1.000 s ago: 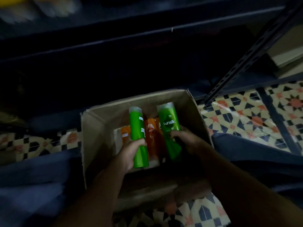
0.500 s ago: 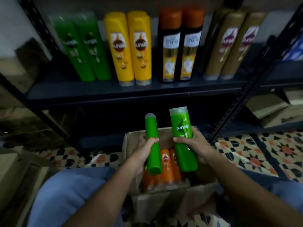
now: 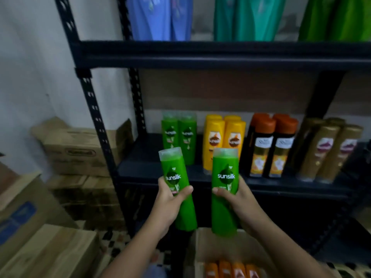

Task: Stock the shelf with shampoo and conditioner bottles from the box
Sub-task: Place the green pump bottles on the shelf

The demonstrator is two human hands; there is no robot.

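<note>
My left hand (image 3: 167,203) grips a green Sunsilk bottle (image 3: 176,177) upright, cap up, label toward me. A second green Sunsilk bottle (image 3: 224,181) is held the same way by my right hand (image 3: 239,199). Both bottles hover in front of the dark middle shelf (image 3: 144,167), just below its front edge. Behind them on that shelf stand two green Sunsilk bottles (image 3: 179,135). The open cardboard box (image 3: 202,245) lies below my hands, with several orange bottles (image 3: 230,270) inside.
Further right on the shelf stand yellow bottles (image 3: 223,137), black bottles with orange caps (image 3: 271,145) and gold bottles (image 3: 329,149). The upper shelf (image 3: 220,55) carries blue, teal and green bottles. Cardboard cartons (image 3: 80,149) are stacked at the left, beside the shelf's perforated post (image 3: 96,121).
Both hands have lifted the two green bottles out of the box up to the middle shelf's height. The left bottle has turned its label toward me. My view has tilted upward.
</note>
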